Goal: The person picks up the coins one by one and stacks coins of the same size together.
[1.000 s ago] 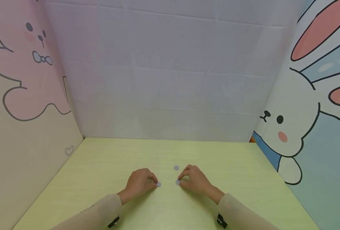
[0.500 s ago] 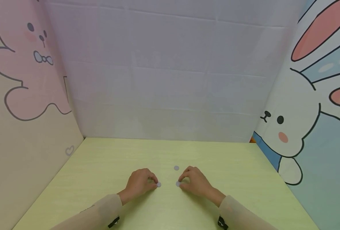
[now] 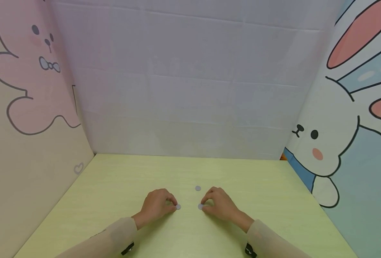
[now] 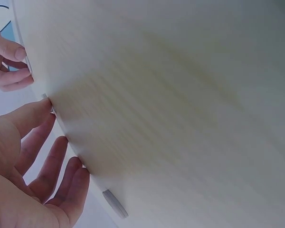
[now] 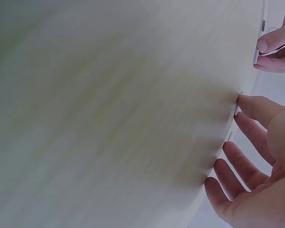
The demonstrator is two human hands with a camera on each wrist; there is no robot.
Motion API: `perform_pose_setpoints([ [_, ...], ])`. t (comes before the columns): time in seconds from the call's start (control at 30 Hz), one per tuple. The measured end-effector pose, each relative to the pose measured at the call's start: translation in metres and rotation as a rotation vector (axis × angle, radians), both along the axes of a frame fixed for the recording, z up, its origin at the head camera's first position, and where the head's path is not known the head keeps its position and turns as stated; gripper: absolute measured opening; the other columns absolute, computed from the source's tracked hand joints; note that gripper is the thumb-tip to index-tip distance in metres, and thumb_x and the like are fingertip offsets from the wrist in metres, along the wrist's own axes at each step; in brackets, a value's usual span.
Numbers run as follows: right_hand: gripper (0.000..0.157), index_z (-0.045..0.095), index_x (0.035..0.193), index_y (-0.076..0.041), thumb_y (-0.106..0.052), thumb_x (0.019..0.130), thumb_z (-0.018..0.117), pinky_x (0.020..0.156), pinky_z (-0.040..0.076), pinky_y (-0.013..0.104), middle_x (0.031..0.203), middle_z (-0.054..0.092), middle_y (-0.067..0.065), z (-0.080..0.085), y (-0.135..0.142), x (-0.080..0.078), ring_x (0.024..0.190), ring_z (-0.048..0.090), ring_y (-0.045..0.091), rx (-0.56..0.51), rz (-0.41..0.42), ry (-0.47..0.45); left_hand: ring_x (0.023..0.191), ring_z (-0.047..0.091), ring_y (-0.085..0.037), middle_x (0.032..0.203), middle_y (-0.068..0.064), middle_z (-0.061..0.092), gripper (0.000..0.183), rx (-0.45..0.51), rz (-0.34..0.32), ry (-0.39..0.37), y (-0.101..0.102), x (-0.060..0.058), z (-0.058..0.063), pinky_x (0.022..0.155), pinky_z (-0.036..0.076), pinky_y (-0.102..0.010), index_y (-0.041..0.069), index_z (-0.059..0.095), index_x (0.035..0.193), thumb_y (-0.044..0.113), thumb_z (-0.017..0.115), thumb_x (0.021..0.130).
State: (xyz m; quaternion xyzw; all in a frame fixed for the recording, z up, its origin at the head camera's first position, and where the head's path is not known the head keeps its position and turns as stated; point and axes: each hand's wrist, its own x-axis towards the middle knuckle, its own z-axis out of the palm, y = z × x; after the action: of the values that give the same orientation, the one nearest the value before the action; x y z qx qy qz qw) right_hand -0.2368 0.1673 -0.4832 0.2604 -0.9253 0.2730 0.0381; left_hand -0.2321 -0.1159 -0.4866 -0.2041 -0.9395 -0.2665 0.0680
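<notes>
In the head view my left hand [image 3: 156, 205] rests low over the table and pinches a small, flat, grey round disc [image 3: 178, 206] between thumb and index finger. Opposite it, my right hand [image 3: 221, 204] pinches a like disc [image 3: 200, 206] in the same way. A gap of bare tabletop parts the two. Slightly farther off, a third disc [image 3: 198, 188] lies flat. Both wrist views show the held discs nearly edge-on, with the other fingers spread and their tips at the table. Past the left hand's little finger, a thick grey disc-like piece [image 4: 115, 204] lies on the surface.
The pale yellow-green table [image 3: 139, 172] runs back to a white sheet [image 3: 190, 86]. Side panels carry a pink bear [image 3: 29, 89] on the left and a white rabbit [image 3: 326, 143] on the right. Both sleeves have dark straps near the cuffs.
My right hand, with its disc, has slid slightly toward me and is now about level with the left one. The left hand and its disc have hardly moved.
</notes>
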Motion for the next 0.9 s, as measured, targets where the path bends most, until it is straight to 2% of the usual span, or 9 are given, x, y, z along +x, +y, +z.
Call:
perform_pose_setpoints([
  [0.27, 0.007, 0.084, 0.097, -0.016, -0.017, 0.090, 0.084, 0.087, 0.052, 0.046, 0.107, 0.068, -0.001, -0.0022, 0.0012, -0.0012, 0.102, 0.059, 0.023, 0.001, 0.003, -0.005, 0.093, 0.069, -0.019, 0.093, 0.007, 0.074, 0.012, 0.004, 0.012, -0.010, 0.0017, 0.0028, 0.0029, 0.085, 0.055, -0.044, 0.025, 0.083, 0.081, 0.025, 0.095, 0.080],
  [0.63, 0.007, 0.084, 0.097, -0.016, -0.019, 0.090, 0.084, 0.087, 0.053, 0.046, 0.108, 0.069, 0.001, -0.0029, 0.0029, -0.0024, 0.102, 0.060, 0.023, -0.005, 0.013, -0.006, 0.091, 0.067, -0.017, 0.092, 0.007, 0.073, 0.011, 0.000, 0.011, -0.019, 0.0025, 0.0011, 0.0027, 0.083, 0.055, -0.043, 0.024, 0.083, 0.082, 0.026, 0.094, 0.081],
  [0.9, 0.010, 0.084, 0.101, -0.016, -0.019, 0.091, 0.083, 0.091, 0.052, 0.049, 0.111, 0.068, 0.001, -0.0020, 0.0051, -0.0042, 0.105, 0.061, 0.026, 0.011, 0.032, -0.021, 0.094, 0.067, -0.017, 0.098, 0.008, 0.075, 0.013, 0.018, -0.005, -0.077, -0.0004, -0.0019, 0.0061, 0.085, 0.054, -0.042, 0.024, 0.084, 0.091, 0.030, 0.093, 0.083],
])
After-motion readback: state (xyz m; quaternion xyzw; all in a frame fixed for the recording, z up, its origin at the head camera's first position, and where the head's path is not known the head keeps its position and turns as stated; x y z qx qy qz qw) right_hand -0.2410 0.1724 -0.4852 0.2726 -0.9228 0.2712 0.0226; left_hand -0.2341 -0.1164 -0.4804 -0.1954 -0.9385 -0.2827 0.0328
